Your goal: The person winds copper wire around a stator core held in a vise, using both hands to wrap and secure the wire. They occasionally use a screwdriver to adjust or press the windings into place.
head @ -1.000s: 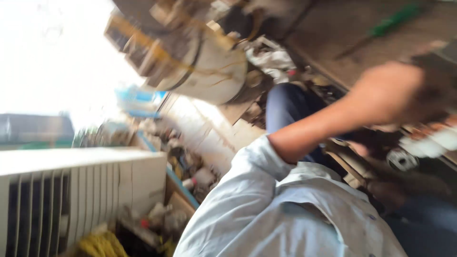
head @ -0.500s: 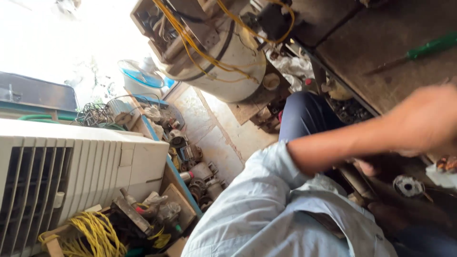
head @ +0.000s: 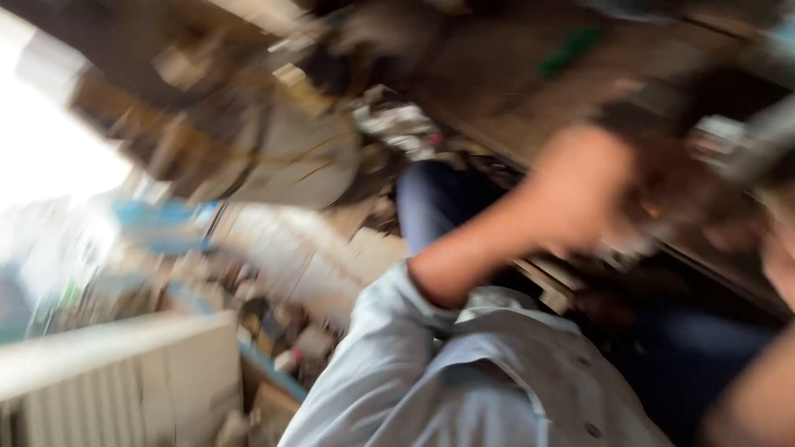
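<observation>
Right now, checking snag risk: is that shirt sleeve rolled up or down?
Rolled up: the pale sleeve ends near the elbow, forearm bare.

Whole frame smeared by motion blur. Left hand (head: 662, 194) at 2 o'clock: fingers not resolved, grip cannot be told. Dark object (head: 704, 99) against it: kind unreadable. Right forearm (head: 758, 397) cut off at 4 o'clock edge, hand unseen. Green tool (head: 567, 51) at 1 o'clock: outline only. White louvred casing (head: 124, 381) cropped at 8 o'clock.

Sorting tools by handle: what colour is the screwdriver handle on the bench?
Green screwdriver handle, head view, blurred.
</observation>
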